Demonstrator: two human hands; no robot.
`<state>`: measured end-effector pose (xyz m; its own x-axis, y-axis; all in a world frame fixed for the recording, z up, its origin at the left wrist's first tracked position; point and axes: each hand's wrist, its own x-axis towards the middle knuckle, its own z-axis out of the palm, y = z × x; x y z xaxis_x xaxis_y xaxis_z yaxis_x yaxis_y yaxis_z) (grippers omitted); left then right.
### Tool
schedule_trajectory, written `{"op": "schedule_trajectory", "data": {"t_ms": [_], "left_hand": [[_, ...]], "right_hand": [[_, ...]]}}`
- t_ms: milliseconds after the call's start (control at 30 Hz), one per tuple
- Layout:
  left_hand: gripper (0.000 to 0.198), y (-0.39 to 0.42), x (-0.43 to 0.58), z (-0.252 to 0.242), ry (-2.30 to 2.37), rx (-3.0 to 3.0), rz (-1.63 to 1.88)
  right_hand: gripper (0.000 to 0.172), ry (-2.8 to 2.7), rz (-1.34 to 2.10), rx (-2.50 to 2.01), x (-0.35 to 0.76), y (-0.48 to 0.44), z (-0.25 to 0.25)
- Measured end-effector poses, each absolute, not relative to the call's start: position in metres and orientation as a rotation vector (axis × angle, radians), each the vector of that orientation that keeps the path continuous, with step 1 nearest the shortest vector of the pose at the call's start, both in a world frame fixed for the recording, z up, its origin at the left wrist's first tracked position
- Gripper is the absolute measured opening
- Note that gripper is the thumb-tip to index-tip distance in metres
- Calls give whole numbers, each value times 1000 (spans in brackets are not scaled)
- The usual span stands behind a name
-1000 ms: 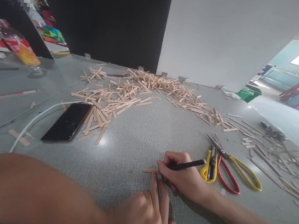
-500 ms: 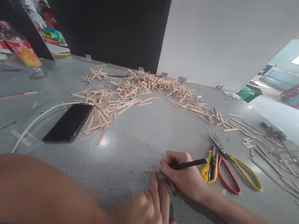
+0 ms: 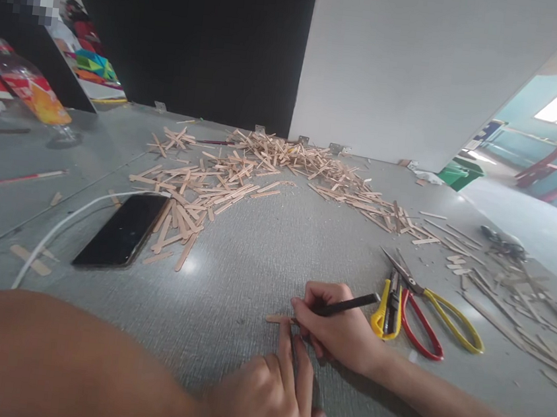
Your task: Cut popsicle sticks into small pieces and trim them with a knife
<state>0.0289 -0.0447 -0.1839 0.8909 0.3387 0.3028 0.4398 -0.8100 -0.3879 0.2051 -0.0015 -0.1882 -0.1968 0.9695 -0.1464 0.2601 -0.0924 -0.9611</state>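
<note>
A short wooden stick lies flat on the grey table. My left hand reaches in from below, two fingers stretched out with their tips pressing on the stick. Just to its right, my right hand grips a black pen, its tip end hidden behind the fingers by the stick. Beside my right hand are a yellow cutter and scissors with one red and one yellow handle.
Many wooden sticks lie in an arc across the back. A phone with a white cable is at left. Cut strips lie at right, and a bottle at far left.
The view has shifted slightly, moving the table items a little to the left. My right hand's fingertips have come a little further left over the stick; both hands keep their hold.
</note>
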Motion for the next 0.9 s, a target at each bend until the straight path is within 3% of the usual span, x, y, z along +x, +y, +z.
{"op": "schedule_trajectory", "data": {"t_ms": [900], "left_hand": [[57, -44, 29, -180, -598, -2587, -340]], "right_hand": [[40, -1586, 1289, -1381, 208, -2, -190]]}}
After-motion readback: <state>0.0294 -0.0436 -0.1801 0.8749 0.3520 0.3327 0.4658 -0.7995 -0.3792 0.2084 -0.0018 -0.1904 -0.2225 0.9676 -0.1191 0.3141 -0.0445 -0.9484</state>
